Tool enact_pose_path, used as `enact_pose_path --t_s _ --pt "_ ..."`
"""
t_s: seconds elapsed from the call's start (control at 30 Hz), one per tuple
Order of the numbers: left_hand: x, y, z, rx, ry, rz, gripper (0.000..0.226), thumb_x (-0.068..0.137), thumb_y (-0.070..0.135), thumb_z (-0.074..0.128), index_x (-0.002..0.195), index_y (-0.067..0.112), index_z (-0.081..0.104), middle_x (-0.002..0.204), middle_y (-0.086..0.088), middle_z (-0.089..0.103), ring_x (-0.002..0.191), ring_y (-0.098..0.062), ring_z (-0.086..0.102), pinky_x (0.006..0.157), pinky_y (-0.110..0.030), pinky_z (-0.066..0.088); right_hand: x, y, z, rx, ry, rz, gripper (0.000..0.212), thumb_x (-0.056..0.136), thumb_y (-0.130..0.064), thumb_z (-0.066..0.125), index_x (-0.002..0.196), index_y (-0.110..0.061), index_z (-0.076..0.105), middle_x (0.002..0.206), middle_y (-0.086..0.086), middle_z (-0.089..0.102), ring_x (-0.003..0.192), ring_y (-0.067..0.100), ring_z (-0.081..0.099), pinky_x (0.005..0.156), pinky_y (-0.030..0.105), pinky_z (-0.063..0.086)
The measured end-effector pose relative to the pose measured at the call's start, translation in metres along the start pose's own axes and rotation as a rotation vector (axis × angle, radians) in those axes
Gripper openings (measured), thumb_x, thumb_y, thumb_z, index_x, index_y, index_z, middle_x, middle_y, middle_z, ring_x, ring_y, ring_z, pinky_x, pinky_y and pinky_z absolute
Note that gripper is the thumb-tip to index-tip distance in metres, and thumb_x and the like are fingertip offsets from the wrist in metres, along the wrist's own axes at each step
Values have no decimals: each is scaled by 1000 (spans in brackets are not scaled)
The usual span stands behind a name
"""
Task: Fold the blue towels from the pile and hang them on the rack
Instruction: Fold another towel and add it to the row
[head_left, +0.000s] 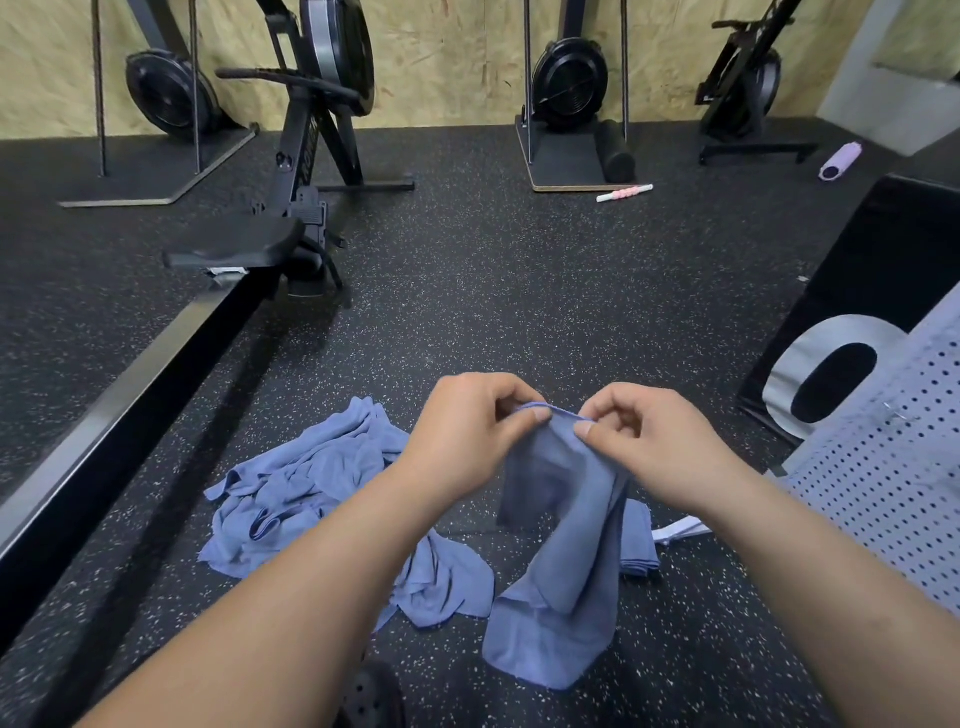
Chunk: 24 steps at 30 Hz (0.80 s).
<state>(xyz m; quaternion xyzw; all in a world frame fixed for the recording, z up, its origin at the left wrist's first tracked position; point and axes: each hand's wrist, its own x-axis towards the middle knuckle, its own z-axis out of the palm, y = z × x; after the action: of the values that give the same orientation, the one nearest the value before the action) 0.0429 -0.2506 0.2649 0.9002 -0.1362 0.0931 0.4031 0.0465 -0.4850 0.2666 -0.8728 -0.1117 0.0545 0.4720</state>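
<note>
A blue towel (558, 561) hangs from both my hands in the lower middle of the view, and its bottom end reaches the floor. My left hand (467, 436) pinches the top edge on the left. Close beside it, my right hand (649, 441) pinches the same edge on the right. A crumpled pile of blue towels (306, 493) lies on the floor to the left, partly hidden by my left forearm. A folded blue towel (640, 545) lies flat on the floor behind the hanging one. No rack shows that I can tell.
A rowing machine (208, 291) runs along the left, with more machines against the back wall. A black box with a white numeral (852, 322) and a perforated pale panel (893, 467) stand at the right. Foam rollers (839, 161) lie on the speckled rubber floor (519, 286).
</note>
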Motion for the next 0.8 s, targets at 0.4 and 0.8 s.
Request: enact_pose_path --t_s 0.4,0.8 --pt "9 -15 -32 135 258 -120 14 94 35 77 83 26 76 81 8 66 76 -13 62 73 -30 46 -2 -1 -21 -65 -137 37 10 95 -29 79 88 -23 76 70 -6 69 59 10 51 57 25 45" --pt "1 -8 -21 39 -51 -71 32 94 30 78 125 34 74 75 15 72 68 1 62 76 -26 53 -9 -6 -14 -254 -51 -56 11 95 -35 75 84 -32 73 72 -12 71 57 1 55 62 30 46"
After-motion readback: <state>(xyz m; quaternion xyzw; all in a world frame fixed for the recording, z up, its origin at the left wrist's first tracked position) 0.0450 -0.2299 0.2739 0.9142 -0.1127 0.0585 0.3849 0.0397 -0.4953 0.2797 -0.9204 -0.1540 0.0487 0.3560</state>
